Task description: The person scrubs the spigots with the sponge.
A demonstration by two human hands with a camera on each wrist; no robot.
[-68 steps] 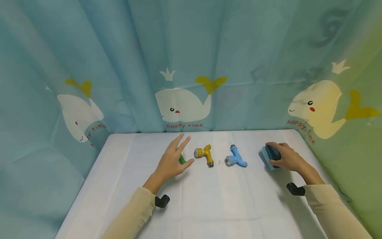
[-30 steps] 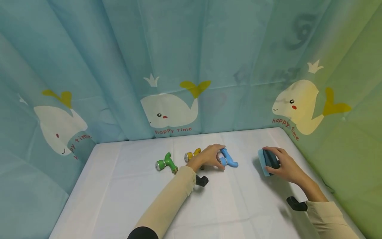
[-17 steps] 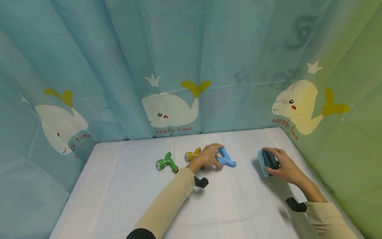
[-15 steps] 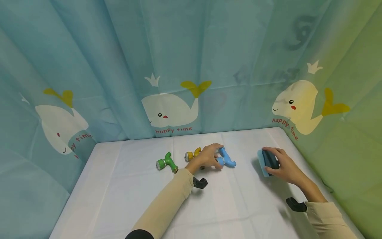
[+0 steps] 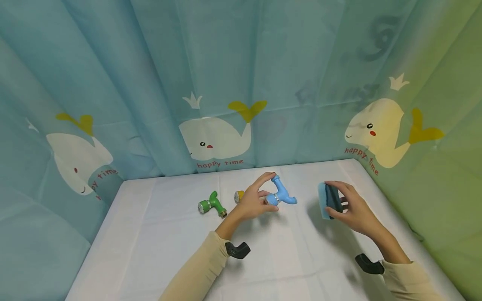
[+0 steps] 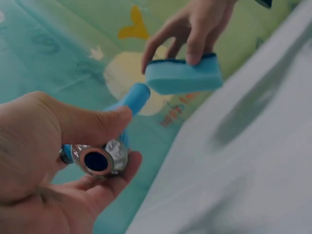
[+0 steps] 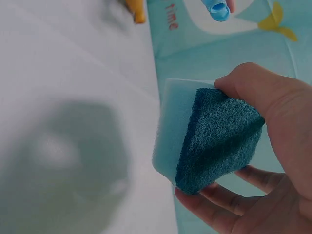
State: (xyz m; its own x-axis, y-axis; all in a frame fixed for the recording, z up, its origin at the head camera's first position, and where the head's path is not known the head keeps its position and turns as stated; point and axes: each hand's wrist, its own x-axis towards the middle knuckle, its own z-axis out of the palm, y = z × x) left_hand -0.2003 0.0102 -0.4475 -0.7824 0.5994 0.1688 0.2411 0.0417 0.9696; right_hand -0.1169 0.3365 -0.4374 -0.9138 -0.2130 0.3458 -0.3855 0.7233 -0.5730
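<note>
Above the white table (image 5: 158, 251), left hand (image 5: 251, 201) pinches a blue metal-collared tap (image 5: 281, 195); right hand (image 5: 352, 207) grips a blue sponge (image 5: 326, 200).

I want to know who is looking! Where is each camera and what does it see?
Head: on the person's head, looking down at the table; shows both sleeves, left hand and right hand.
Left wrist: looks past the left hand's fingers at the blue tap.
Right wrist: looks at the sponge in the right hand.
All three show the tap and the sponge.
</note>
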